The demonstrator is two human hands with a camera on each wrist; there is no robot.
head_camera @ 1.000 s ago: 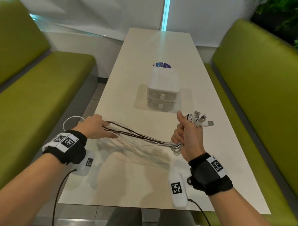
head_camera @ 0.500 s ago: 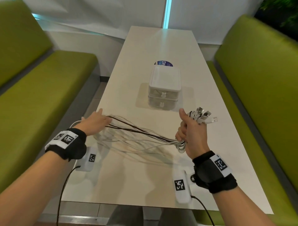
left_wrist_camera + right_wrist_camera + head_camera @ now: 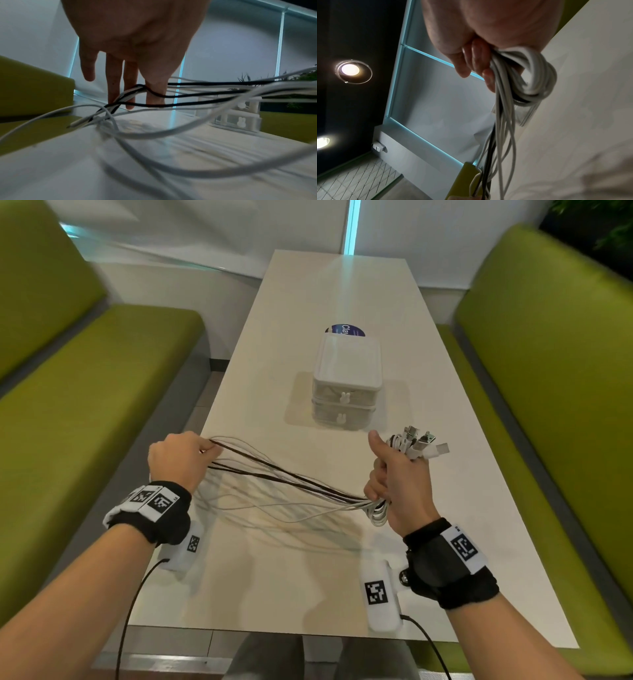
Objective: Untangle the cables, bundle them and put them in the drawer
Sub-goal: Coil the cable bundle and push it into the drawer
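Above the desk, my right hand fists the cables just below their plugs, wrapped turns bulging under the fist; my left hand, at nine o'clock, curls its grip round the strands stretched between. They look light, limp and slick, likely to snag. I'd hold near the plugs and comb outward. The drawers sit shut at twelve o'clock.

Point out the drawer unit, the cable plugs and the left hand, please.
drawer unit [image 3: 346, 364]: head view, on its flat white top.
cable plugs [image 3: 419, 441]: head view, cluster above the fist.
left hand [image 3: 178, 458]: head view, back of the hand.
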